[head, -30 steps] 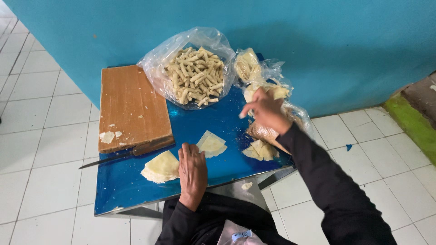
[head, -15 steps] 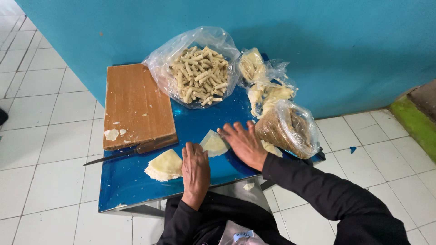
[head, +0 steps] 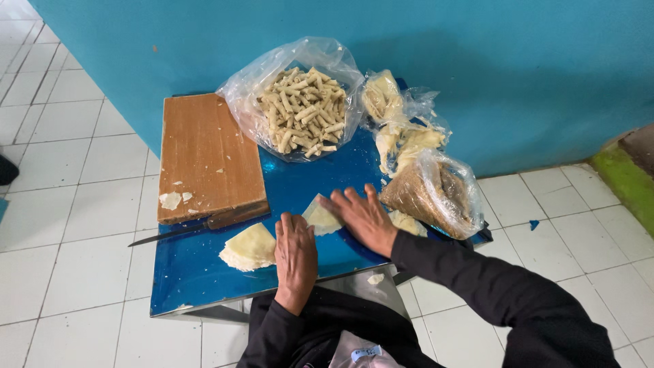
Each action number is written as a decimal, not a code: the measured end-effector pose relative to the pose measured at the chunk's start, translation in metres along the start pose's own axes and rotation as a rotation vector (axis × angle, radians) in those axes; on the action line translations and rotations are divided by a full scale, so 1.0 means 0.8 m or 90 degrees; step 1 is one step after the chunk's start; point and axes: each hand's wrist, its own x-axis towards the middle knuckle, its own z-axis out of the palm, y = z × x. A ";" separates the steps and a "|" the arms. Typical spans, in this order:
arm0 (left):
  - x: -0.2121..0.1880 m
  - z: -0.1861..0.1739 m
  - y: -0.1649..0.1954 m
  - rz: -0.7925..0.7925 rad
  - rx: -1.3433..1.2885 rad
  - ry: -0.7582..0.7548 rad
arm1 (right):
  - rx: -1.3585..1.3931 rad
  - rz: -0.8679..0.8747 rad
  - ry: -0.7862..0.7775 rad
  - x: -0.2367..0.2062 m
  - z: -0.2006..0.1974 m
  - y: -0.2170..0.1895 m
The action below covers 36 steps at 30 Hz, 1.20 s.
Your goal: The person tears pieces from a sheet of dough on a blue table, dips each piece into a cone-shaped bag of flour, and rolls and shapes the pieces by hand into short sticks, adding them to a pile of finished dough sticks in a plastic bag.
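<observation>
1. Your left hand (head: 295,257), lower centre of the frame: flat, fingers together and extended, palm down on the glossy blue tabletop (head: 197,279). It grips nothing; its fingertips lie just beside the stack below.
2. Your right hand (head: 361,217), centre of the frame: open, fingers spread, pressing flat on a pale yellow triangular pastry wrapper (head: 319,217) that lies on the blue surface. Nothing is gripped.
3. Stack of pale yellow thin pastry sheets (head: 249,247), lower centre-left: lying on the tabletop, just left of your left hand.
4. Brown wooden rectangular cutting board (head: 204,155), upper left: a few pale dough scraps sit near its lower left corner.
5. Long dark-bladed knife (head: 197,228), left of centre: lying along the board's lower edge, tip pointing to the left.
6. Clear plastic bag of finished pale rolled pastry sticks (head: 300,109), upper centre, open at the top.
7. Clear plastic bag of brown crumbly filling (head: 429,194), right of centre, close beside your right hand.
8. Clear plastic bags of pale yellow dough pieces (head: 402,129), upper right, against the teal wall (head: 477,61).
9. Step in hand, as judged: you are smoothing a single wrapper flat for filling.
10. Next move, as judged: it calls for a portion from the brown filling bag, placed on the wrapper, while your left hand steadies the sheet.
</observation>
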 end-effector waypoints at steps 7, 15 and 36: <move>0.001 -0.001 0.000 0.008 -0.002 0.022 | 0.065 0.038 -0.015 -0.001 -0.024 0.006; -0.001 0.001 0.000 -0.003 -0.018 0.023 | -0.011 0.013 0.060 0.004 -0.023 -0.006; 0.004 -0.004 0.002 0.039 0.044 0.026 | 0.127 0.215 0.119 -0.012 -0.054 0.071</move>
